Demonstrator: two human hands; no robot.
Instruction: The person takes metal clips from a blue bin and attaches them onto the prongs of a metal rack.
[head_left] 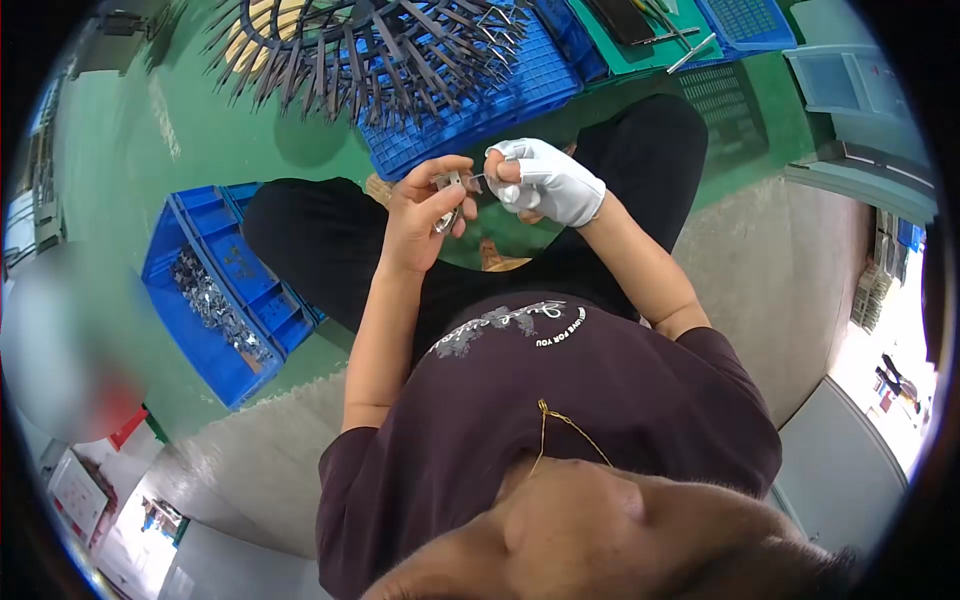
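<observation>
My bare left hand (428, 212) is closed around a small silvery metal piece (449, 183), held between thumb and fingers. A curved, shiny part of metal (445, 222) shows below the thumb; its exact kind I cannot make out. Beside it, my right hand (550, 183) wears a white glove with bare fingertips. Its thumb and fingers are pinched together at a thin, light sliver (477, 177) that spans the narrow gap between the hands. Both hands are above my crossed, black-trousered legs, in front of my chest.
Ahead, a rack of dark, radiating metal strips (375, 60) stands by a blue crate (430, 135). At left, a divided blue bin (215, 330) holds many small metal parts. A green tray (600, 50) with tools is at upper right, near a blue basket (745, 22).
</observation>
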